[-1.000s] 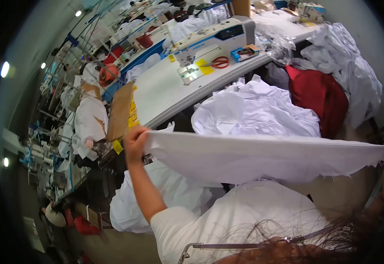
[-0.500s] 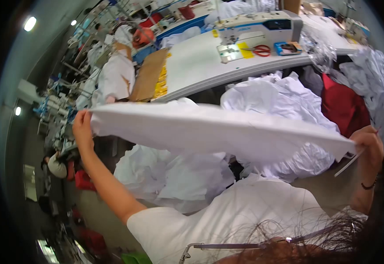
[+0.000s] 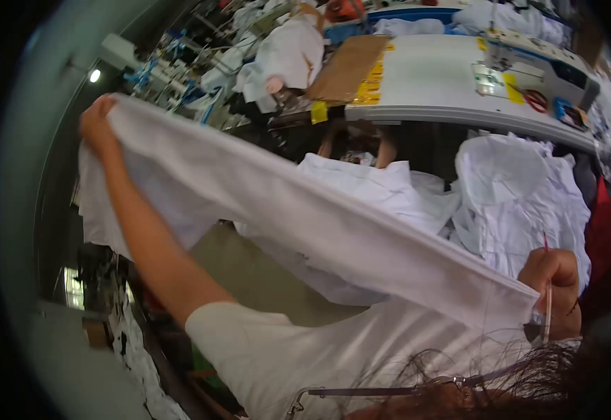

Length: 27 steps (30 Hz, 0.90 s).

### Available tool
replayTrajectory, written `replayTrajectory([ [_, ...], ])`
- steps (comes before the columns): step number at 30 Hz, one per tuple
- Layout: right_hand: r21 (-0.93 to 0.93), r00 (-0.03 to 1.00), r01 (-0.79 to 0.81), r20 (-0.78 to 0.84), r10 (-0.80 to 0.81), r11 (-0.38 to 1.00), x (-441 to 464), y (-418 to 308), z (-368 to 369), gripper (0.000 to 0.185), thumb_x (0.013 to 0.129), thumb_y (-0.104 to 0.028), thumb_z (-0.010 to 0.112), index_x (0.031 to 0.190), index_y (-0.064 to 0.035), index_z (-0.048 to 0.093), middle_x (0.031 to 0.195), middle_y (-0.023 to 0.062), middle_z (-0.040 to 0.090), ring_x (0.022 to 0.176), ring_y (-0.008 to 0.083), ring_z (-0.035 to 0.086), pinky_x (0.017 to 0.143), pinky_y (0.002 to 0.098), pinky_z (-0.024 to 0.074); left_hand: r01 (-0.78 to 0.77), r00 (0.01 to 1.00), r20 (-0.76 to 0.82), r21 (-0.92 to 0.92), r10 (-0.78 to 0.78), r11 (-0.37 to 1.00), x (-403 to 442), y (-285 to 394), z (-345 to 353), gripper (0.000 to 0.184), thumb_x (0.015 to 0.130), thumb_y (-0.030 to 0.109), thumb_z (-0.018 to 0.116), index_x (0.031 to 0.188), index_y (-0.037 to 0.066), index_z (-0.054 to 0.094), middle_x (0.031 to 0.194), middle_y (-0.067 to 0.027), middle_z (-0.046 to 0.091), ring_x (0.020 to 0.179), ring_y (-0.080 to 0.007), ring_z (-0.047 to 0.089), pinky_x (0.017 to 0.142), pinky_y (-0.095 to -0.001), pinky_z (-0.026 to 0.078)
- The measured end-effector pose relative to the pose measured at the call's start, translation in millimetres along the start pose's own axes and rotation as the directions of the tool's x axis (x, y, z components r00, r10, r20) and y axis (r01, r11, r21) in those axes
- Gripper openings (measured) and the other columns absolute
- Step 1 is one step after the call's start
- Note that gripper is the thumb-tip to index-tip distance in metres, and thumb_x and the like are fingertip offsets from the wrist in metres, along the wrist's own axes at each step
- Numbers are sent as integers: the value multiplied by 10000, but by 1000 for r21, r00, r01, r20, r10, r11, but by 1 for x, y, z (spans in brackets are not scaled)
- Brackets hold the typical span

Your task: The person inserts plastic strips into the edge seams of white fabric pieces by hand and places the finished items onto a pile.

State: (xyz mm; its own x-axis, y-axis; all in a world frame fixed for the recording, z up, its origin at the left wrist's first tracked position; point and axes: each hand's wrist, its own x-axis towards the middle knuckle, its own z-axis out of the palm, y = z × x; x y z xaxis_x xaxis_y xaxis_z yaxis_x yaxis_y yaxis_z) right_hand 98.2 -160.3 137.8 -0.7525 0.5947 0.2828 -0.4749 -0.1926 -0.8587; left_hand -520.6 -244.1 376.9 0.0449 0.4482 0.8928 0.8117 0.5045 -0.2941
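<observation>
A long white cloth (image 3: 277, 182) is stretched slantwise between my two hands, its upper edge folded over. My left hand (image 3: 99, 129) is closed on its far upper-left corner, and fabric hangs down behind that forearm. My right hand (image 3: 552, 283) is closed at the cloth's lower-right end, close to my shoulder. A thin pen-like stick (image 3: 547, 315) with a reddish tip also passes through the right hand's fingers; its exact kind does not show.
Ahead stands a white sewing table (image 3: 424, 70) with a sewing machine (image 3: 543, 63), red-handled scissors (image 3: 535, 100) and a brown cardboard sheet (image 3: 347, 66). Heaped white fabric (image 3: 522, 196) lies below its front edge. Red fabric (image 3: 610, 238) hangs at the right.
The view has turned, shifting the table rightward. My left hand has risen toward the upper left and my right hand has dropped, so the cloth slants more steeply. Both hands keep hold.
</observation>
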Motion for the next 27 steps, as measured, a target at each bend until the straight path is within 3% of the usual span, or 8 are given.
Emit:
replayTrajectory([
  [4, -84, 963, -94, -262, 69, 992, 18, 30, -6, 183, 751, -127, 631, 694, -7, 505, 626, 25, 510, 509, 62, 434, 458, 182, 317, -183, 948, 233, -160, 217, 970, -66, 42, 114, 163, 764, 172, 509, 687, 108, 637, 715, -104, 581, 743, -267, 542, 685, -387, 414],
  [8, -140, 811, -437, -488, 323, 889, 27, 68, -45, 57, 767, -48, 551, 753, -23, 501, 642, -30, 488, 550, 23, 417, 485, 159, 296, 54, 825, 557, -237, 90, 970, -207, 103, 240, 169, 731, 209, 520, 706, 112, 657, 760, -149, 578, 772, -311, 550, 680, -413, 425],
  [13, -568, 745, -634, -630, 217, 526, 9, 122, -111, 46, 730, 12, 489, 707, -23, 508, 627, -40, 445, 567, 41, 387, 516, 186, 306, 136, 641, 764, -19, -74, 991, -408, 252, 288, 161, 718, 176, 526, 666, 83, 647, 706, -116, 595, 700, -262, 575, 621, -385, 439],
  [16, -605, 723, -677, -653, 226, 419, 9, 127, -115, 40, 725, 13, 484, 697, -7, 504, 612, -31, 438, 562, 44, 394, 511, 197, 318, 377, 430, 890, -23, -153, 926, -442, 298, 235, 121, 704, 156, 561, 784, 106, 638, 941, -78, 569, 978, -241, 495, 855, -447, 374],
  [20, -753, 787, -614, -608, 106, 238, 23, 130, -102, 31, 713, 27, 477, 713, 13, 504, 604, 35, 466, 562, 103, 437, 521, 235, 350, 511, 464, 849, -23, -252, 860, -440, 346, 226, 256, 666, 147, 615, 919, 112, 594, 1056, -42, 509, 1071, -223, 417, 906, -507, 302],
  [23, -850, 861, -497, -508, -27, 175, 39, 127, -82, 32, 716, 32, 477, 723, 18, 506, 625, 91, 487, 566, 180, 467, 533, 267, 369, 714, 656, 745, -664, 115, 222, -429, 420, 209, 230, 687, 94, 605, 910, 51, 574, 895, -117, 569, 891, -270, 536, 787, -330, 416],
  [25, -902, 911, -393, -408, -54, 179, 49, 121, -64, 26, 728, 30, 485, 731, 18, 507, 666, 124, 501, 582, 247, 480, 547, 289, 379, 673, 682, 575, -735, 452, -83, -348, 437, 121, 244, 678, 96, 613, 917, 45, 596, 926, -105, 587, 945, -256, 527, 838, -329, 402],
  [27, -911, 919, -375, -390, -62, 170, 47, 116, -54, 29, 725, 34, 487, 737, 17, 507, 671, 121, 503, 580, 243, 479, 548, 291, 380, 613, 717, 625, -776, 309, 147, -331, 413, 89, 335, 652, 157, 661, 955, 43, 574, 1053, -126, 536, 1061, -284, 456, 896, -368, 356],
])
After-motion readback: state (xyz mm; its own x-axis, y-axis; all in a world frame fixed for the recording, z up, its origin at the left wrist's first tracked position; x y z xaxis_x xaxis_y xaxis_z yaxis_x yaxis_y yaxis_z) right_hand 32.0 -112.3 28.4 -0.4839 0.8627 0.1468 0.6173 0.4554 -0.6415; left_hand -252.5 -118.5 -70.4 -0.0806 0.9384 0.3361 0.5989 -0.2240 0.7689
